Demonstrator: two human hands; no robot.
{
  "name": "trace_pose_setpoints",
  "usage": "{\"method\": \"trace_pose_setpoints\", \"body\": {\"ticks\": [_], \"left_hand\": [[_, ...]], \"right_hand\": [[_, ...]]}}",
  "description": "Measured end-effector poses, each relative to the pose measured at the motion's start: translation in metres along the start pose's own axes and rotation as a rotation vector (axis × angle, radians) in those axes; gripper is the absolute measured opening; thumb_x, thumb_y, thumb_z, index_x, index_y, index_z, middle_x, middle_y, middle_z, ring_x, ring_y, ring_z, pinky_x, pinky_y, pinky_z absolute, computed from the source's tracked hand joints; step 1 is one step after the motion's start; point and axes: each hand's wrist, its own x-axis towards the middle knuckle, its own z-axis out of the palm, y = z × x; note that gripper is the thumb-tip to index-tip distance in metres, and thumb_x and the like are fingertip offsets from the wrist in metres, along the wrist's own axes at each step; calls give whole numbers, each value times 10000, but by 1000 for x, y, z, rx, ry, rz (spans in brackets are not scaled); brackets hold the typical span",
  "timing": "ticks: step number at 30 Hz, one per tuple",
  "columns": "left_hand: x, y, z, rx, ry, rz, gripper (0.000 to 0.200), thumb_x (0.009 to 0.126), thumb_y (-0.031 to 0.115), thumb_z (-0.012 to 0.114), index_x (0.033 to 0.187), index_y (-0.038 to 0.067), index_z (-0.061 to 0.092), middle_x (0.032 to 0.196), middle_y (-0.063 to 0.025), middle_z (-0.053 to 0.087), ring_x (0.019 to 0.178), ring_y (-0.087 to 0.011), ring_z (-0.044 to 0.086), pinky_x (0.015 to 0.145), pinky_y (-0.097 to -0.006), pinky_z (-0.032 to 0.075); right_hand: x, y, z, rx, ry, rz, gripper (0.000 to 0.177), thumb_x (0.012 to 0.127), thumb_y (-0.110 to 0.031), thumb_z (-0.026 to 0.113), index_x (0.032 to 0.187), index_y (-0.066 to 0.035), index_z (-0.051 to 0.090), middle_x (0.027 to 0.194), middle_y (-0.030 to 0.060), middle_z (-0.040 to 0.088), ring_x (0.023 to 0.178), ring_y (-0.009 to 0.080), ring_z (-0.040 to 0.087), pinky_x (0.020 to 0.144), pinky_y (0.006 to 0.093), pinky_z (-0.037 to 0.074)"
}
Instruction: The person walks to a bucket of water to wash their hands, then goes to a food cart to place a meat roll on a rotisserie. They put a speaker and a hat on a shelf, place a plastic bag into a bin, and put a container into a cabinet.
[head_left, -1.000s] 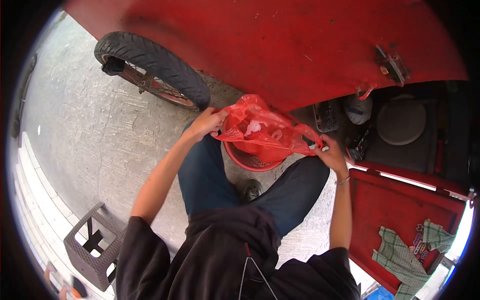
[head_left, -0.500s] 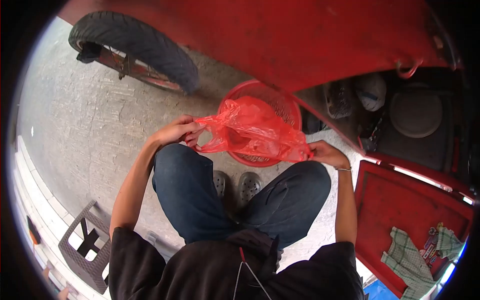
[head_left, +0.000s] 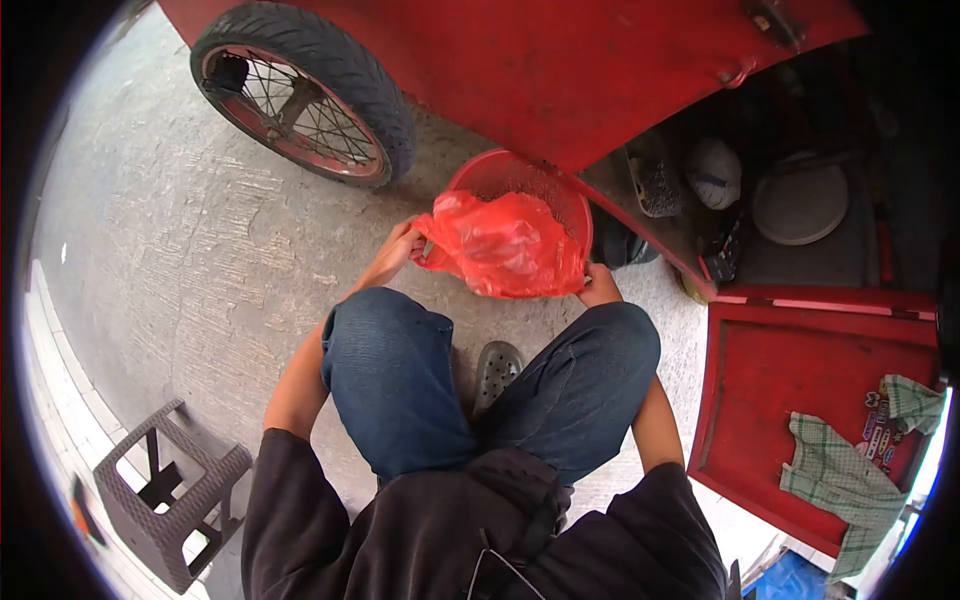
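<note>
Between my hands a thin red plastic bag (head_left: 505, 245) is spread out and puffed up over a red plastic basket (head_left: 478, 172). My left hand (head_left: 404, 243) pinches the bag at its left side, fingers closed on the plastic. At the lower right corner of the bag, my right hand (head_left: 598, 284) grips the other side, partly hidden behind my right knee. The basket stands on the concrete floor in front of my feet, its near side covered by the bag.
A spoked wheel (head_left: 300, 105) and a red cart panel (head_left: 540, 75) stand ahead. An open compartment to the right holds a round grey lid (head_left: 800, 204) and a white bundle (head_left: 713, 174). A checkered cloth (head_left: 840, 470) drapes the lowered red door (head_left: 800, 390). Behind left is a grey stool (head_left: 175, 490).
Both hands have moved closer together and forward, away from my body. The bag, stretched flat and wide before, is now bunched and puffed out over the basket. My view has shifted.
</note>
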Motion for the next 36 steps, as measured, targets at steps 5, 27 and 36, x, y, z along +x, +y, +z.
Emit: {"method": "trace_pose_setpoints", "body": {"ticks": [5, 27, 36], "left_hand": [[42, 34, -2, -73, 27, 54, 138, 929, 157, 403, 1015, 90, 487, 672, 61, 355, 557, -51, 347, 533, -245, 390], [-28, 100, 33, 668, -230, 459, 889, 719, 238, 746, 1431, 77, 240, 1438, -155, 301, 1273, -286, 382, 1022, -384, 364], [29, 97, 36, 858, 30, 693, 590, 641, 186, 731, 1179, 23, 552, 1092, -164, 581, 956, -303, 605, 836, -360, 481]], "right_hand": [[26, 9, -17, 131, 166, -156, 194, 748, 24, 581, 934, -2, 628, 796, 55, 644, 758, 132, 598, 649, 301, 478], [-23, -73, -42, 224, 70, -55, 650, 772, -51, 667, 1351, -88, 373, 1347, 135, 410, 1144, 240, 492, 863, 326, 474], [29, -36, -30, 353, 154, -73, 439, 853, 15, 541, 1284, -20, 466, 1144, 110, 578, 957, 157, 590, 783, 266, 505]]}}
